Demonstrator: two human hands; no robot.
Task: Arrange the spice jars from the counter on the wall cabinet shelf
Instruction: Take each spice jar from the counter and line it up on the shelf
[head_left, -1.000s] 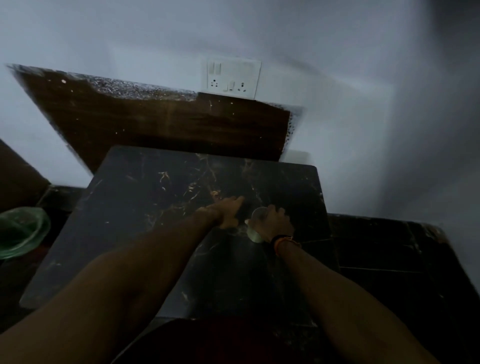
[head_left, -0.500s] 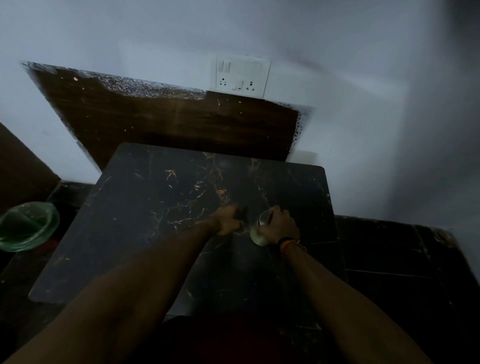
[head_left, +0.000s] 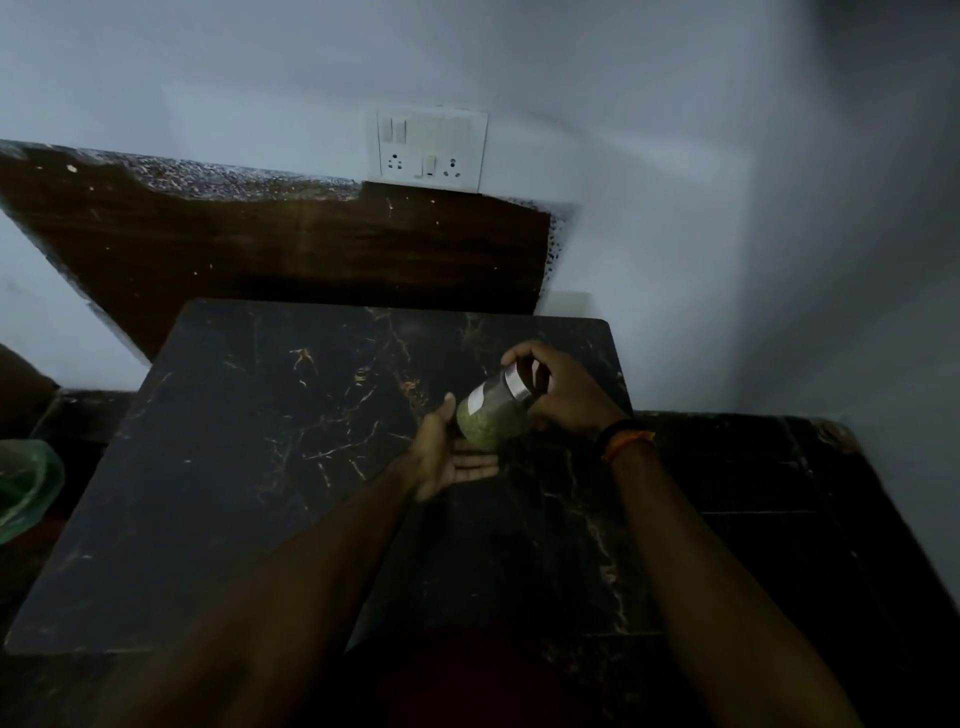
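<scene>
Head view: a dim room, seen from above, both forearms reaching forward over a dark surface.
Bench (head_left: 249, 467): a dark marble-like top with pale and golden veins; it fills the middle of the view and nothing else stands on its visible part.
Spice jar (head_left: 493, 410): a clear jar with a silver metal lid, tilted, the lid pointing up and to the right; green-yellow content fills the lower part and a small white label shows on its side. It is held in the air above the right part of the bench, not touching the top.
Right hand (head_left: 563, 397): fingers curled around the lid end of the spice jar, gripping it from above and from the right.
Left hand (head_left: 447, 454): palm turned up, fingers loose, cupped under and beside the bottom of the spice jar; it touches or nearly touches the glass, I cannot tell which.
Wrist band (head_left: 626, 439): a dark and orange band on the right wrist.
Wooden panel (head_left: 291, 254): a dark brown board on the wall behind the bench, with a speckled upper edge.
Socket plate (head_left: 431, 148): a white plate with switches and two sockets, on the wall just above the panel.
Green bowl (head_left: 23, 483): a translucent green vessel at the left edge, lower than the bench, only partly in view.
</scene>
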